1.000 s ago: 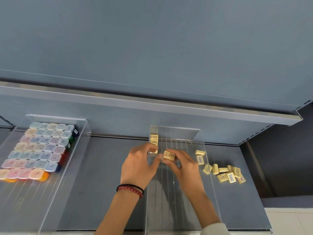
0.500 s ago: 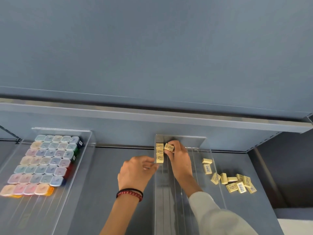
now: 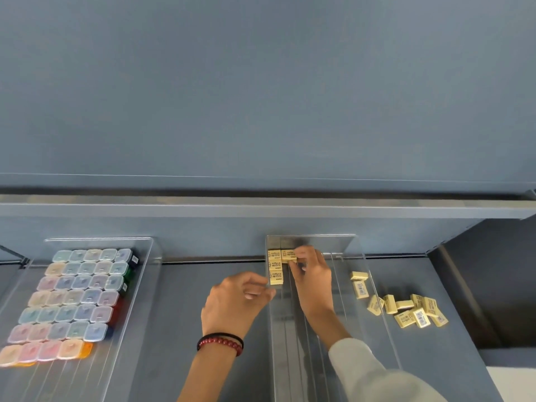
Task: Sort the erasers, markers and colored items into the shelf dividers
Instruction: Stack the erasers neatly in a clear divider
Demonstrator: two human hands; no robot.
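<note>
Head view: an eraser [image 3: 287, 253] was pinched by the right hand [image 3: 311, 275]; the left hand [image 3: 232, 306] seemed loosely curled, empty. Flush seating against the row [image 3: 275, 268] was advised.

My right hand [image 3: 311, 275] was stretched forward, pinching one eraser [image 3: 287, 254], and my left hand [image 3: 235, 303] hovered beside it, fingers loosely curled.

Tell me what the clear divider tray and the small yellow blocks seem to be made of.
Divider tray: clear glossy plastic, probably acrylic; the shelf shows through its walls. Yellow blocks: likely erasers in matte printed paper sleeves; the core material is hidden.
</note>
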